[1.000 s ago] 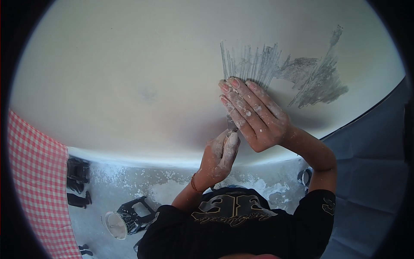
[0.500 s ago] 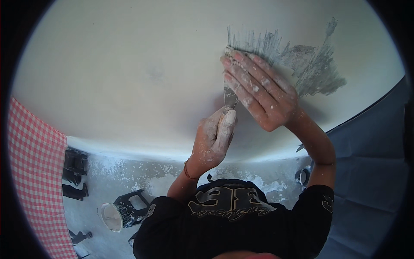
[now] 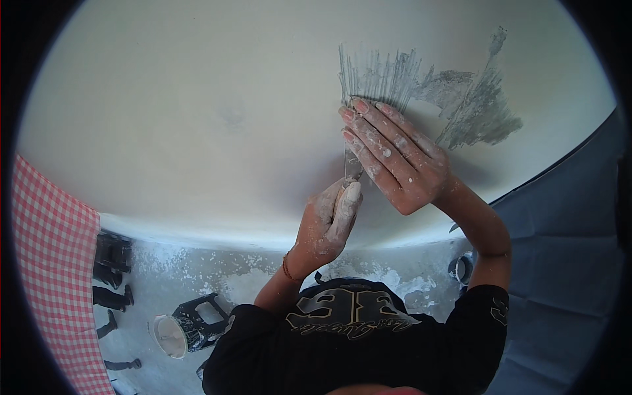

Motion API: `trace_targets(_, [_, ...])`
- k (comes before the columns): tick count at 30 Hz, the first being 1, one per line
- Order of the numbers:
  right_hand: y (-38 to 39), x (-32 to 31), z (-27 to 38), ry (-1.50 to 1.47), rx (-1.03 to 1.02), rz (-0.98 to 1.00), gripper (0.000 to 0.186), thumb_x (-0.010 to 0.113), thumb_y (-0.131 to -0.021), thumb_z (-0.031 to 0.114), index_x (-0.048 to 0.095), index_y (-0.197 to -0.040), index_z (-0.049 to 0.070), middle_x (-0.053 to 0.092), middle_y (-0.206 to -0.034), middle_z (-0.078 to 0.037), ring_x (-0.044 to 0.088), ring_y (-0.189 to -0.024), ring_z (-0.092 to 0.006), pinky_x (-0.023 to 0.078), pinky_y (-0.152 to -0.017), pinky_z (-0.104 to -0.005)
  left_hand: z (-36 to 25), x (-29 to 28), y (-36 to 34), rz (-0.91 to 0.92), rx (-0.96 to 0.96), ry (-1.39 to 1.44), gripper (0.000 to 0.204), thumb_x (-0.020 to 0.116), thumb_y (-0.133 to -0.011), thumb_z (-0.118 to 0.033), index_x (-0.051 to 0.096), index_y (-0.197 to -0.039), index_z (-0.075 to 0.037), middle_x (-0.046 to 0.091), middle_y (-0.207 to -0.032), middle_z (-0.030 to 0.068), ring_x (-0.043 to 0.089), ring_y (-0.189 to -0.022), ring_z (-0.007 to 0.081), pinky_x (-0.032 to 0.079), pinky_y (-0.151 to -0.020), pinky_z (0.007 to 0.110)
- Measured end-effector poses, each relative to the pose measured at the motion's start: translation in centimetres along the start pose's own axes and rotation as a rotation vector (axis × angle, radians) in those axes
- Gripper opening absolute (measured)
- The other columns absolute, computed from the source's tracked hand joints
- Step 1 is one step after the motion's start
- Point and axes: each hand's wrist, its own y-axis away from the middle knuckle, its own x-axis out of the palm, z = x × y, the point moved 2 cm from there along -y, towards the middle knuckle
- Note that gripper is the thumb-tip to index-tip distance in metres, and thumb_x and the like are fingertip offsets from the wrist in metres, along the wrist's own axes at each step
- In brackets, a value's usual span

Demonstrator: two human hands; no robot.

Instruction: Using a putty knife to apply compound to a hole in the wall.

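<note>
My left hand (image 3: 330,214), dusted white, is closed around the handle of a putty knife (image 3: 353,168). Its metal blade leans against a large pale wall surface (image 3: 164,112). Flat over the blade lies my right hand (image 3: 401,155), fingers stretched out and smeared with white paste, covering most of the metal. Just beyond the fingertips, grey streaks (image 3: 382,69) run up the surface. To their right is a larger rough grey patch (image 3: 484,115).
A bucket (image 3: 171,337) with pale paste inside lies lower left beside a dark stool (image 3: 204,319). White splatter covers the floor (image 3: 243,280). A pink checked cloth (image 3: 56,263) hangs left, a blue-grey sheet (image 3: 559,243) right. Other people's legs (image 3: 112,297) show at left.
Both hands and the putty knife have slid a little down the surface toward me, uncovering more of the grey streaks. At the left edge, another person's legs have shifted.
</note>
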Motion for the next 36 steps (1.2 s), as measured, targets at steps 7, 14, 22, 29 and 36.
trace_targets(7, [0.2, 0.1, -0.5, -0.037, -0.002, 0.018, 0.03, 0.061, -0.089, 0.011, 0.073, -0.112, -0.004, 0.069, -0.13, -0.019, 0.063, -0.128, -0.0325, 0.05, -0.112, -0.0462, 0.7, -0.3, -0.1, 0.04, -0.125, -0.002, 0.028, 0.052, -0.108, -0.021, 0.06, -0.102, 0.005, 0.048, -0.064, 0.0059, 0.045, -0.058, 0.0135, 0.04, -0.057, 0.033])
trace_targets(14, [0.3, 0.4, -0.9, -0.079, -0.038, 0.021, 0.028, 0.061, -0.092, 0.011, 0.073, -0.112, -0.004, 0.071, -0.127, -0.019, 0.064, -0.126, -0.0319, 0.052, -0.111, -0.0463, 1.4, -0.1, -0.2, 0.039, -0.096, -0.062, 0.025, 0.054, -0.105, -0.02, 0.061, -0.105, 0.004, 0.051, -0.064, 0.0091, 0.047, -0.056, 0.0173, 0.041, -0.057, 0.035])
trace_targets(22, [-0.2, 0.4, -1.3, -0.079, -0.039, 0.044, 0.026, 0.061, -0.094, 0.012, 0.073, -0.111, -0.004, 0.072, -0.124, -0.02, 0.065, -0.125, -0.0317, 0.053, -0.11, -0.0464, 0.5, -0.3, -0.6, 0.065, -0.113, 0.057, 0.028, 0.052, -0.106, -0.022, 0.061, -0.098, 0.003, 0.049, -0.063, 0.0079, 0.046, -0.055, 0.0172, 0.041, -0.056, 0.035])
trace_targets(29, [-0.3, 0.9, -2.4, -0.123, -0.071, -0.027, 0.024, 0.061, -0.094, 0.013, 0.073, -0.108, -0.003, 0.074, -0.119, -0.019, 0.068, -0.12, -0.0317, 0.054, -0.109, -0.0462, 0.2, 0.0, -1.1, 0.076, -0.109, 0.041, 0.03, 0.051, -0.107, -0.024, 0.059, -0.095, 0.003, 0.049, -0.062, 0.0084, 0.046, -0.056, 0.0164, 0.041, -0.057, 0.035])
trace_targets(36, [-1.0, 0.9, -2.9, -0.088, -0.037, -0.114, 0.022, 0.064, -0.092, 0.013, 0.073, -0.108, 0.0, 0.073, -0.123, -0.014, 0.066, -0.124, -0.0277, 0.053, -0.11, -0.0451, -0.9, 0.2, -1.5, 0.027, -0.123, 0.049, 0.032, 0.052, -0.107, -0.026, 0.058, -0.093, 0.002, 0.049, -0.061, 0.0063, 0.046, -0.055, 0.0139, 0.041, -0.056, 0.034])
